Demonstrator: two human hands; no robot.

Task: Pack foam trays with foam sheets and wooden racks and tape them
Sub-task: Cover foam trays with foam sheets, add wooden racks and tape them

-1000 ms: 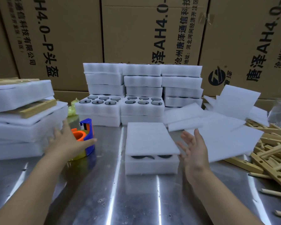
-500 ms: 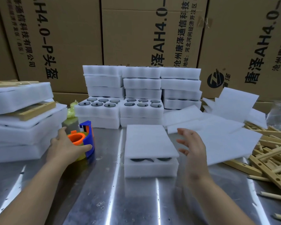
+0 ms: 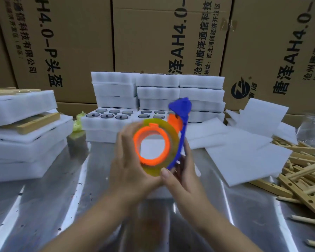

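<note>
While both hands hold tape dispenser (image 3: 160,140) up at frame middle, taping step just starting. Left hand (image 3: 129,166) fingers curled round yellow roll's left side. Right hand (image 3: 180,177) thumb and fingers pinch blue handle low down. Foam tray (image 3: 158,192) mostly hidden behind hands, on bench (image 3: 62,206). Loose foam sheets (image 3: 244,151) right of middle, wooden racks (image 3: 302,171) far right. Next, I think: find tape end, pull some out, stick on tray.

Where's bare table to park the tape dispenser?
Bare steel near-left, in front of the packed tray stack, and near-centre under the forearms. Right is crowded: loose foam sheets, wooden racks. Both hands hold the tape dispenser.
</note>
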